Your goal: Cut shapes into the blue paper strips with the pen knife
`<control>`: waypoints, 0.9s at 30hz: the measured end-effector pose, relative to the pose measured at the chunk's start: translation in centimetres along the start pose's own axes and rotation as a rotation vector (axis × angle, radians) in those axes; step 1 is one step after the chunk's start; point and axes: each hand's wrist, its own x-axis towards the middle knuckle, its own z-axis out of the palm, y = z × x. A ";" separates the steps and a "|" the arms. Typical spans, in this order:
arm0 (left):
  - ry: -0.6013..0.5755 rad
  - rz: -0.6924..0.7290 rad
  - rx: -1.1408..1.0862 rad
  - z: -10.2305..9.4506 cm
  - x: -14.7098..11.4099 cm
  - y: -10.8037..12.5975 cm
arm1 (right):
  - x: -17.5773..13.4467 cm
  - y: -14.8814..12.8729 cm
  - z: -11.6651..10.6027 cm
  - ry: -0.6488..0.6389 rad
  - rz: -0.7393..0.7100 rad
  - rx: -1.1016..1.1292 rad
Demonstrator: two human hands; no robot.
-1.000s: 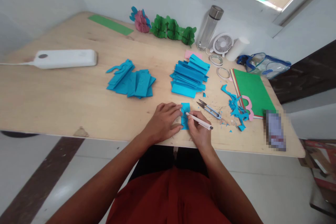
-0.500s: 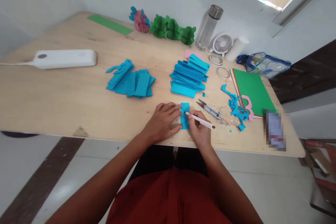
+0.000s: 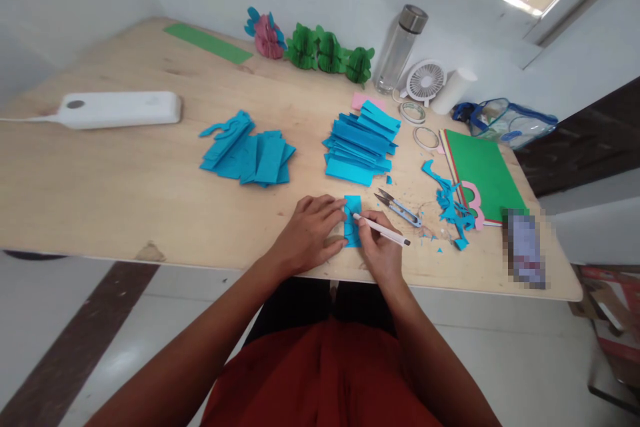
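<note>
A small blue paper strip (image 3: 353, 203) lies upright before me near the table's front edge, with dark curved lines drawn on it. My left hand (image 3: 313, 230) rests flat on the table, its fingertips on the strip's left edge. My right hand (image 3: 383, 240) grips a white pen (image 3: 386, 232), the tip against the paper. Just right of the strip lies a pair of thread snips (image 3: 399, 207), blades apart. Above it sits a stack of blue paper strips (image 3: 360, 147); a second pile of blue pieces (image 3: 265, 160) lies to the left.
Blue scraps (image 3: 453, 210) and green sheets (image 3: 485, 173) lie at the right, beside a blurred-out object (image 3: 525, 247). Along the back stand green paper figures (image 3: 330, 53), a glass bottle (image 3: 397, 57) and a small fan (image 3: 426, 81). A white power strip (image 3: 123, 110) is at left.
The camera view has shifted very slightly. Both hands, the pen and the blue strip stay in nearly the same place.
</note>
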 end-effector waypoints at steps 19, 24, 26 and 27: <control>-0.072 0.014 0.039 -0.5 0.2 0.2 | 0.0 0.1 -0.1 -0.039 -0.046 -0.065; -0.080 0.021 0.036 -0.6 -0.1 0.3 | 0.0 0.0 -0.1 -0.043 -0.053 -0.070; -0.080 0.021 0.040 -0.6 -0.2 0.3 | 0.0 0.0 -0.1 -0.042 -0.048 -0.071; -0.083 0.021 0.042 -0.5 -0.2 0.3 | 0.0 0.0 -0.2 -0.044 -0.041 -0.067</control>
